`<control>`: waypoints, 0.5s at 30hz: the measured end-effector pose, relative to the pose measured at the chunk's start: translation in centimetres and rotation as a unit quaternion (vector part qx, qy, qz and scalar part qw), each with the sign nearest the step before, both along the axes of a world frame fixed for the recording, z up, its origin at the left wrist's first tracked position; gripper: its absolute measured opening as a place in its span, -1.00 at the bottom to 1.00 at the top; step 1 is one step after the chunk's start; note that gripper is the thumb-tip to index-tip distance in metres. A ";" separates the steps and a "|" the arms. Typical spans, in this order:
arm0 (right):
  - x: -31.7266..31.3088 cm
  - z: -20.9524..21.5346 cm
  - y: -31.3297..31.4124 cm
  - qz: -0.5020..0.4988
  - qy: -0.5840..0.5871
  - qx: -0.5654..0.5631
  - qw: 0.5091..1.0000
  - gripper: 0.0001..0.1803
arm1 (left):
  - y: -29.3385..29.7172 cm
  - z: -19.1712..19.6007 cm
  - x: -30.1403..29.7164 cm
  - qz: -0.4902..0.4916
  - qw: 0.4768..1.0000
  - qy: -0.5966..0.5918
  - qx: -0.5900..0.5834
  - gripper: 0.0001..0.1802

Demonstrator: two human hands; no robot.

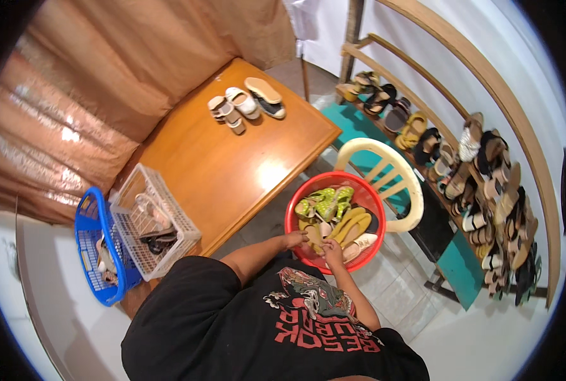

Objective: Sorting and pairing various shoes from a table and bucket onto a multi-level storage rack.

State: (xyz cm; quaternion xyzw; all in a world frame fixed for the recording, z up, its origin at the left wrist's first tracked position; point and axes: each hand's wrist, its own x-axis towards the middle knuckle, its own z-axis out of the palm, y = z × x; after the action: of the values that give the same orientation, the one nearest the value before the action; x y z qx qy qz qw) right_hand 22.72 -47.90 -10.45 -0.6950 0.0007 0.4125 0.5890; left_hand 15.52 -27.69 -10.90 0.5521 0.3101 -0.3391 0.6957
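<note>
A red plastic basket (289, 223) full of shoes stands in front of me. Over its near part, my left hand (296, 239) and my right hand (332, 252) are closed on opposite sides of a yellow shoe (314, 235) with a tan insole. Beside it in the basket lie a pair of yellow flat shoes (352, 227), lime-green dotted heeled shoes (324, 202) and a cream pointed shoe (360, 246). The fingertips are small and partly hidden against the shoe.
A cream plastic chair (412, 197) holds the basket. At left is a wooden table (194, 159) with several shoes (241, 103), a white crate (175, 206) and a blue basket (114, 292), both holding shoes. Along the right runs a wooden rack (448, 105) lined with shoes.
</note>
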 end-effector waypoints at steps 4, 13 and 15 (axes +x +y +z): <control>-0.3 -1.1 1.1 0.000 -0.022 0.003 1.000 -0.77 | -0.3 2.5 -1.5 -0.007 0.999 0.007 -0.036 -0.15; 0.6 5.6 10.1 0.061 -0.071 0.012 0.996 -0.76 | 5.8 -4.6 -2.6 -0.001 0.995 -0.086 -0.047 -0.22; 0.5 4.9 10.4 0.015 -0.022 0.015 1.000 -0.77 | 6.3 -0.6 -1.4 0.008 0.994 -0.078 -0.080 -0.26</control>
State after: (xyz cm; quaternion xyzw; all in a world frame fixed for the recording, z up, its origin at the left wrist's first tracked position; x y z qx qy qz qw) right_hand 23.26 -37.46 -5.56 -0.6948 -0.0293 0.4060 0.5929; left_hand 14.17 -21.40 -11.45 0.5168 0.2312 -0.3136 0.7623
